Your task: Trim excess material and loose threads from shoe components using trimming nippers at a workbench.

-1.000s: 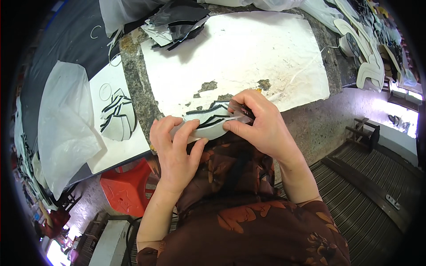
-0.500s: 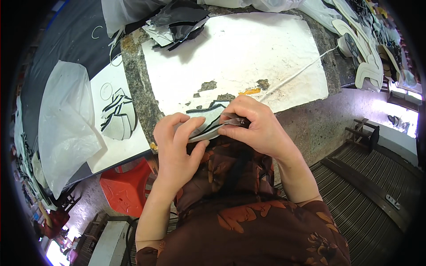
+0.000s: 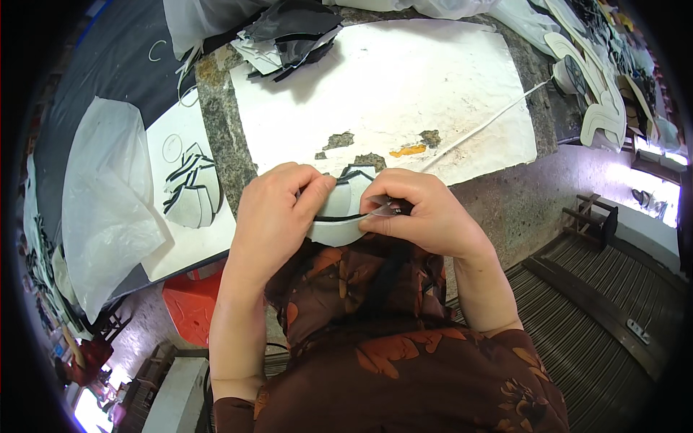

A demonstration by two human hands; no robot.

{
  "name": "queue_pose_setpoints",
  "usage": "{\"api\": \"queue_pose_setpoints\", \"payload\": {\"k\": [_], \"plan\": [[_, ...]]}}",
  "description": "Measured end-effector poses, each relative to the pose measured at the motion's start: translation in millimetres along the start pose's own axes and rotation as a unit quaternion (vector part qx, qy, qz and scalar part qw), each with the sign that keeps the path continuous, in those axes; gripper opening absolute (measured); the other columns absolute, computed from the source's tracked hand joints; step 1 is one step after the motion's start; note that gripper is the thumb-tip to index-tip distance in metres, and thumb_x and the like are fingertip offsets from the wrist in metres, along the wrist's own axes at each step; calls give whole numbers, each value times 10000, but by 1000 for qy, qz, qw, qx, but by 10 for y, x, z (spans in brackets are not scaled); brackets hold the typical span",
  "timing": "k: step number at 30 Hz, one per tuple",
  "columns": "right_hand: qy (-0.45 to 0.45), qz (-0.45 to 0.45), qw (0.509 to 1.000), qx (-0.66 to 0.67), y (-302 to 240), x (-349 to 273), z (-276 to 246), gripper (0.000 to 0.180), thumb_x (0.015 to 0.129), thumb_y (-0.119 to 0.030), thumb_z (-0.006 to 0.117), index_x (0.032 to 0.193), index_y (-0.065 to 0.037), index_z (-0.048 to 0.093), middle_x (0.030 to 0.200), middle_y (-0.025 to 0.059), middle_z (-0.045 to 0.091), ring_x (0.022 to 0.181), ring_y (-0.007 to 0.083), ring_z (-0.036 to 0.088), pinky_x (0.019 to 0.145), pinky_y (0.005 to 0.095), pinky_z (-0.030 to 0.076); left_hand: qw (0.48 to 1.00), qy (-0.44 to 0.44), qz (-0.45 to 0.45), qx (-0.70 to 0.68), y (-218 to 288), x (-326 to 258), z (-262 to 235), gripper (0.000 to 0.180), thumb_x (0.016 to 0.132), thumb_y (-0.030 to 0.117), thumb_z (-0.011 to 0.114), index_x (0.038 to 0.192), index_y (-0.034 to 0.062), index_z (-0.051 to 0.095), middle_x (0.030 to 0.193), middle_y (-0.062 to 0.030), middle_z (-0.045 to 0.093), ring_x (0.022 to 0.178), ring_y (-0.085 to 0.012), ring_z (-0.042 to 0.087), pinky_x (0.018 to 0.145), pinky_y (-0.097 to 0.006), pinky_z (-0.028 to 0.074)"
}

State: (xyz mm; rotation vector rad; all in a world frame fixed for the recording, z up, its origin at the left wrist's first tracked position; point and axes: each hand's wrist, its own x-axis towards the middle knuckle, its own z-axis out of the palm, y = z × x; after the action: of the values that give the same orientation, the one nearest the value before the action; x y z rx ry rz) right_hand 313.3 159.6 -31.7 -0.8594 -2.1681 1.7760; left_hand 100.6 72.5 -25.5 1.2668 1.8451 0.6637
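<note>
Between my hands, at the near edge of the stone-topped table, is a curved pale grey shoe-upper-like piece (image 3: 336,232) with a black edging strip along its top. My left hand (image 3: 274,216) pinches its left end between thumb and fingers. My right hand (image 3: 440,216) is closed around small metal thread snips (image 3: 390,208), their tip at the right end of the black edge. The right fingers also touch that end of the piece. Just beyond lie more pale grey pieces (image 3: 337,195) with black edges, partly hidden by my hands.
A worn white sheet (image 3: 404,79) covers the stone top. Black and white scraps (image 3: 303,36) lie at the far left. A cord spool (image 3: 570,74) stands at the right. Left are stacked grey pieces (image 3: 191,208) and a plastic bag (image 3: 108,202); below, a red stool (image 3: 191,310).
My left hand has turned over the piece and now pinches its left end. The piece has swung flatter toward me, its black edge stretched between my hands. The right hand barely moved.
</note>
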Motion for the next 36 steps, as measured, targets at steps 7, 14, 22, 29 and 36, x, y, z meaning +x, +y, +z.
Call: {"api": "queue_pose_setpoints", "payload": {"k": [7,14,22,29,36], "plan": [[-7,61,995,81,-95,-40,-101,170,834,-64,826,931,-40,689,860,-23,623,786,75,543,715,246,444,994,66,56,-59,111,-47,-200,224,938,228,720,1089,70,768,1035,-106,691,1034,-296,623,894,-377,485],[-46,92,989,108,-149,1,-131,160,842,-87,829,920,-54,692,812,-57,597,756,33,505,676,212,403,977,-178,91,-74,213,-144,-303,241,833,141,826,1027,13,759,918,-62,709,889,-155,645,790,-287,480],[-43,98,986,131,-176,-13,-111,132,886,-74,786,997,-36,726,896,-28,636,818,56,553,733,225,454,959,-176,-54,-215,102,-205,-130,151,857,119,774,958,10,750,745,-13,649,707,-81,578,653,-263,455],[-83,-128,975,-159,-243,-115,-278,227,907,-58,695,1116,-135,738,1191,61,657,913,257,700,792,342,562,901,-181,-179,-351,-70,-202,-159,65,821,75,763,857,27,738,707,101,560,638,-4,428,570,-210,293],[-50,-44,939,-336,-341,-107,-214,259,892,-116,659,1147,-133,704,955,105,680,774,324,697,656,422,561,885,-165,-164,-404,-33,-246,-113,100,872,36,759,964,-3,762,790,63,648,707,-19,536,636,-198,410]]}}
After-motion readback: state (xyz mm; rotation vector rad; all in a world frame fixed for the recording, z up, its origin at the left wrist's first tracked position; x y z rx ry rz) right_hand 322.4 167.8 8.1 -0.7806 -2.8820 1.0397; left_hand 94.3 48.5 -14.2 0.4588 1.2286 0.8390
